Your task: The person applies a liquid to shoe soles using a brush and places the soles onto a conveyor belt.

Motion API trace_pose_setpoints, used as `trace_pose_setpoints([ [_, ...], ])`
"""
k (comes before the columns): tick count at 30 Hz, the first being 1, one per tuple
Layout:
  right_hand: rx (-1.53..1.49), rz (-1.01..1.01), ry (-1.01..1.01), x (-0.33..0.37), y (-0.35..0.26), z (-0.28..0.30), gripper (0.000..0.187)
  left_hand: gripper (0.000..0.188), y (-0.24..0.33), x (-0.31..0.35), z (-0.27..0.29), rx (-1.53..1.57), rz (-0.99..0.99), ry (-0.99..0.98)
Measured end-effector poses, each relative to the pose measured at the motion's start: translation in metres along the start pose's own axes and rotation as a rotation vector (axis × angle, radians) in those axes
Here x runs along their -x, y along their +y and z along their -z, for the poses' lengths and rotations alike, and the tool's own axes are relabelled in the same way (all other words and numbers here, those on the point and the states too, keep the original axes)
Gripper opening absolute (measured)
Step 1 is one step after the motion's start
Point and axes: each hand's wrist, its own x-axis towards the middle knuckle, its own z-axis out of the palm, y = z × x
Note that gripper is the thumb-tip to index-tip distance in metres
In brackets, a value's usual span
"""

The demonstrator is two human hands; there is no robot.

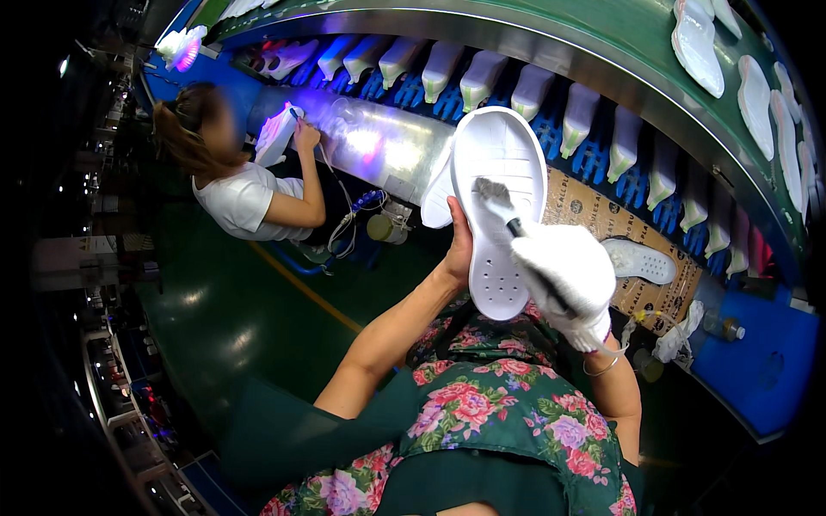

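Observation:
My left hand (460,245), bare, grips a white shoe sole (503,146) by its left edge. The sole is upright with its hollow inner side toward me; small holes dot its lower end. My right hand (568,271), in a white glove, is closed around a brush (494,193). The grey bristles rest at or just above the middle of the sole; its handle is mostly hidden by the glove. Behind the held sole, a second white sole (438,193) shows partly; what supports it is hidden.
Shoe uppers (482,76) line blue holders under a curved metal edge. A green conveyor belt (594,21) above carries white soles. Another sole (641,261) lies on printed cardboard (576,202). A clear bottle (723,327) stands right. At left, a co-worker (258,202) handles a purple-lit shoe.

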Motion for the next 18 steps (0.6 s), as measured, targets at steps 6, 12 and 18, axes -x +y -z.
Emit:
trace_pose_setpoints([
  [6,-0.273,-0.263,0.075,0.004,0.001,-0.002,0.024,0.109,0.005,-0.005,0.009,0.03,-0.021,0.059],
  [12,-0.168,-0.037,-0.071,0.005,-0.006,-0.009,0.032,0.116,0.008,-0.013,0.015,0.171,-0.064,-0.131],
  [18,-0.199,-0.167,0.113,0.003,-0.002,-0.012,0.028,0.121,0.019,-0.02,0.013,0.236,-0.145,-0.086],
])
